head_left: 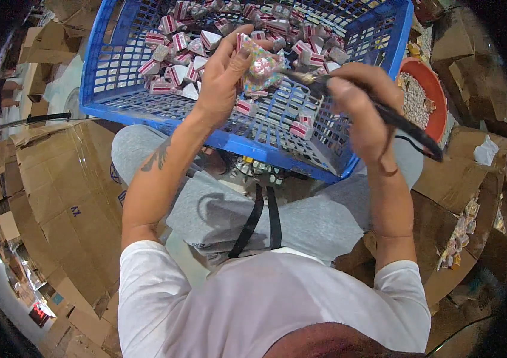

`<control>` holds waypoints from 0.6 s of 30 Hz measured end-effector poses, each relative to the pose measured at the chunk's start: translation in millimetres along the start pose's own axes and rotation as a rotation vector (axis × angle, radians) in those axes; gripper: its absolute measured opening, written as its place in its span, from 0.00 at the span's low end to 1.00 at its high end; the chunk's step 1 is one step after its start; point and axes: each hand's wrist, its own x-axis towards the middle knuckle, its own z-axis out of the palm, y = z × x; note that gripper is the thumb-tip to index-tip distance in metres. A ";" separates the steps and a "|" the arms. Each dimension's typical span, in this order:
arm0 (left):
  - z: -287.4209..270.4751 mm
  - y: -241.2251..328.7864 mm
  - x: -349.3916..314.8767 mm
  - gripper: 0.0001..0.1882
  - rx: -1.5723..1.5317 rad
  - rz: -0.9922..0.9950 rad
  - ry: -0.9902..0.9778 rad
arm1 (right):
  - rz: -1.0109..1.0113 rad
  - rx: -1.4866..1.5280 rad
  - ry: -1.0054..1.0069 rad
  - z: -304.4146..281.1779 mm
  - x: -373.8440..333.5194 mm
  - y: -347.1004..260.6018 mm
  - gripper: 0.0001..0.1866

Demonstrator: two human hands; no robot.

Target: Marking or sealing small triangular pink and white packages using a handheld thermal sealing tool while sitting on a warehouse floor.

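"So, what does the left hand (220,77) grasp?"

"1 patterned wedge (262,65), pinched between thumb and fingers. Its broad face is speckled in many colours; a pink-and-white band shows at the upper left. Position: raised over the blue plastic crate (229,142), near the middle."

"And the right hand (364,98)?"

"Clasped round a black-handled tool (408,128), hand slightly blurred. The slim tip points leftward at the wedge's right edge. Contact between tip and wedge: cannot be told."

"Crate contents?"

"Many striped wedges (176,74), pink and white along the sides, heaped loosely toward the far and left parts. A few lie apart from the heap, nearer the person. The perforated floor shows between them."

"Surroundings?"

"Just beside the crate on the right: 1 orange bowl (440,104) with small pale pellets (411,101) inside. Flattened cardboard (65,179) covers much of the left side. On the right, 1 crumpled white scrap (486,150) rests on more cardboard; small packets (459,238) lie in a row nearer the person."

"Posture?"

"2 knees in grey trousers (223,206), spread at the crate's near edge."
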 end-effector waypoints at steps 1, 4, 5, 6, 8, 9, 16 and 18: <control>0.8 -0.1 0.4 0.31 0.002 0.002 0.000 | 0.002 0.055 0.044 -2.3 1.2 -0.1 0.11; 4.0 0.9 1.1 0.31 -0.115 0.003 0.006 | 0.013 0.111 0.109 -6.6 4.7 1.5 0.11; 3.9 2.5 -0.3 0.31 -0.129 -0.034 0.009 | 0.024 0.113 0.126 -7.0 5.4 2.3 0.11; 4.1 3.9 -1.6 0.31 -0.143 -0.071 0.012 | 0.024 0.114 0.128 -6.7 6.1 2.5 0.11; 2.3 3.8 -1.7 0.31 -0.165 -0.075 0.007 | 0.008 0.125 0.157 -4.4 8.3 2.1 0.11; 0.5 3.9 -2.0 0.31 -0.189 -0.078 0.004 | 0.005 0.130 0.154 -4.1 9.1 2.3 0.11; -29.4 43.5 -12.2 0.30 -0.104 -0.032 0.213 | -0.090 0.140 0.202 -3.8 19.2 17.3 0.13; -56.7 89.3 -37.0 0.28 0.128 0.127 0.398 | -0.078 0.138 0.214 -22.1 21.7 21.7 0.13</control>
